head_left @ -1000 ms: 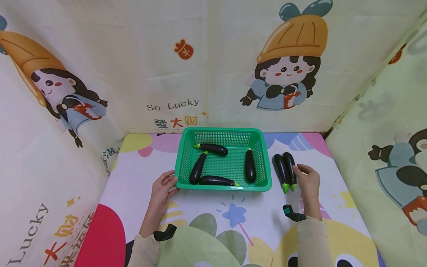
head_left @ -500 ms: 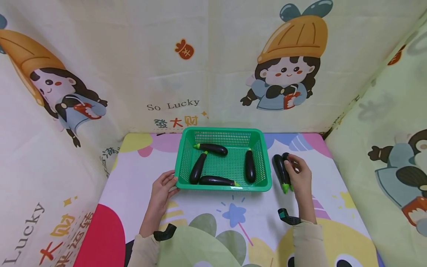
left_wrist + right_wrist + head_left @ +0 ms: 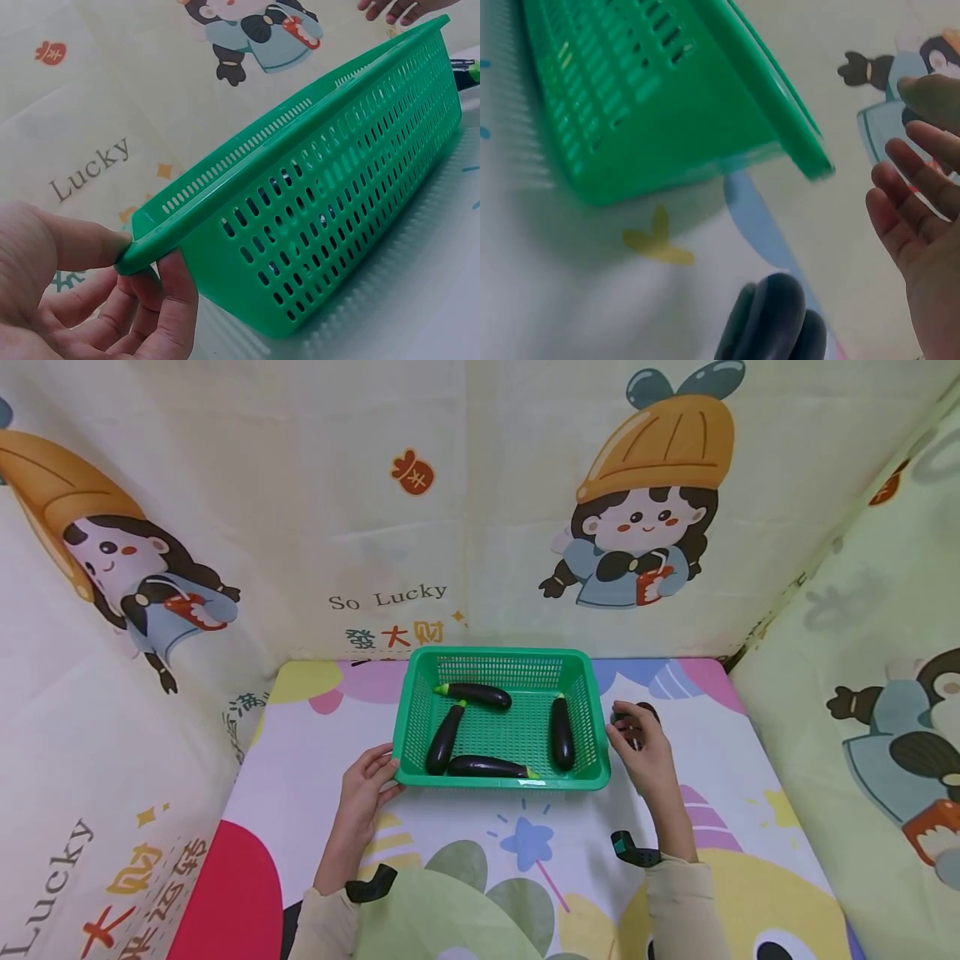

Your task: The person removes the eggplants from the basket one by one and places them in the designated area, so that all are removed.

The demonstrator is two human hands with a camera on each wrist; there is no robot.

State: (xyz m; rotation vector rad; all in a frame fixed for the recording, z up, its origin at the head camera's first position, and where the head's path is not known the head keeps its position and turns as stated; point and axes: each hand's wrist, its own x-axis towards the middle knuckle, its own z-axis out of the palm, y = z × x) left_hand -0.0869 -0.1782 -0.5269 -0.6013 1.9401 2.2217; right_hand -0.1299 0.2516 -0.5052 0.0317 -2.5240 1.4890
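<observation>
My left hand [image 3: 364,789] grips the left front corner of a green plastic basket [image 3: 495,782]; in the left wrist view the thumb lies on top of the rim and the fingers curl beneath it. Several dark eggplants with green stems lie inside, one of them an eggplant [image 3: 562,735] at the right. Beside the basket's right wall, my right hand [image 3: 649,764] hovers over a pair of eggplants [image 3: 776,315] on the table, mostly covering them in the head view. The right wrist view shows its fingers loosely spread, holding nothing, apart from basket and eggplants.
A table [image 3: 442,827] with a colourful cartoon-print cover carries everything. Cream cloth walls [image 3: 510,568] with printed figures stand behind it and on both sides. Each wrist wears a small black device, such as the right wrist camera [image 3: 636,850].
My right hand has moved left, from the right side of the loose eggplants to above them, near the basket's right rim. The left hand and basket have stayed in place.
</observation>
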